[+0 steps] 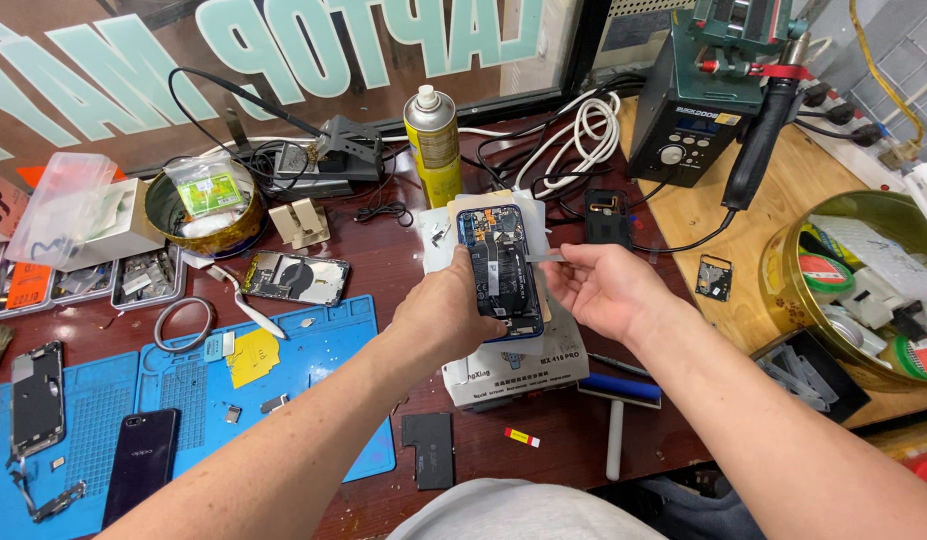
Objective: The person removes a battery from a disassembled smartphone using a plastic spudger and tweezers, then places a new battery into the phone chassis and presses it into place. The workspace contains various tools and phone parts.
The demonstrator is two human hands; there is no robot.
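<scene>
My left hand [446, 312] is curled round the lower edge of the opened phone [499, 270], thumb pressed on its exposed insides, holding it steady at the centre of the frame. My right hand [606, 290] pinches a thin metal tool [547, 258] between thumb and forefinger — its tip reaches the phone's right edge, though I cannot tell if it actually slips under anything. The phone lies on a white box-like machine [519, 368] in the middle of the dark red table [384, 250]. Just behind it, above centre, stands a yellow spray can [433, 142]. To the lower left spreads a blue work mat [284, 390] with a dark phone [142, 462] on it — and at the upper right sits a black soldering station [690, 120]
</scene>
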